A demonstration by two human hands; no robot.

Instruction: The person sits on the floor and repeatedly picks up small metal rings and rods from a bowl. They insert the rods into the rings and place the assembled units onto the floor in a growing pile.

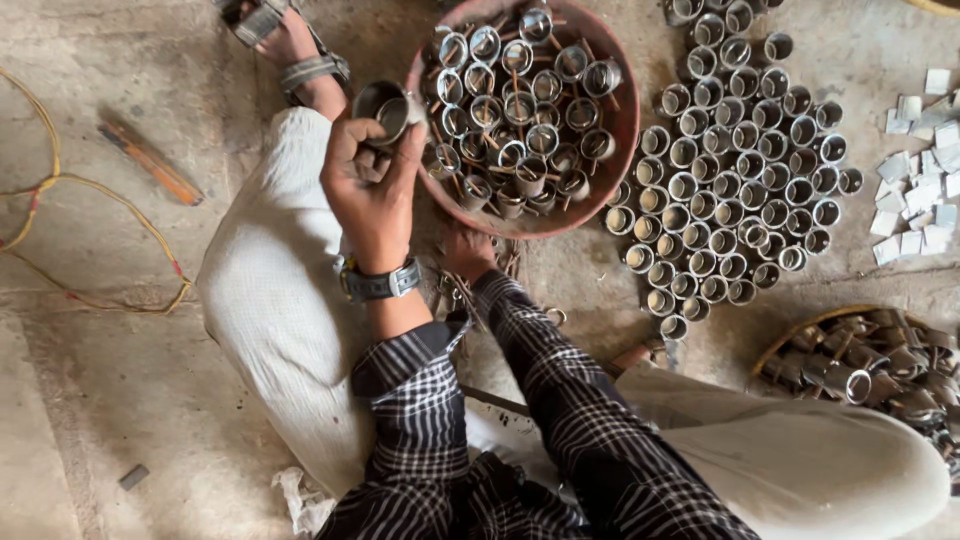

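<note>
- Bare, stained concrete floor (120,380); we see a person sitting on it, legs folded, in a checked shirt and light trousers.
- Left hand (368,185), with a wristwatch (378,283), is raised and clamped around a small metal cup (385,108), open mouth tilted toward the camera.
- Right hand (466,250) is low, just under the near rim of the round reddish basin (625,120); its fingers are hidden, so we cannot tell whether it grips anything.
- The hands are apart, left above right.
- The held cup sits at the left fingertips, just beside the basin's left rim.
- The basin is packed with similar cups and thin sticks.
- Rows of upright cups (735,170) stand on the floor right of the basin.
- A basket of metal parts (860,365) sits at far right; grey card pieces (915,190) above it.
- Risk, as we judge it: the tilted cup could slip and knock the crowded cups over; thin metal edges may nick fingers.
- Yellow wire (60,185) lies at left, well apart.
</note>
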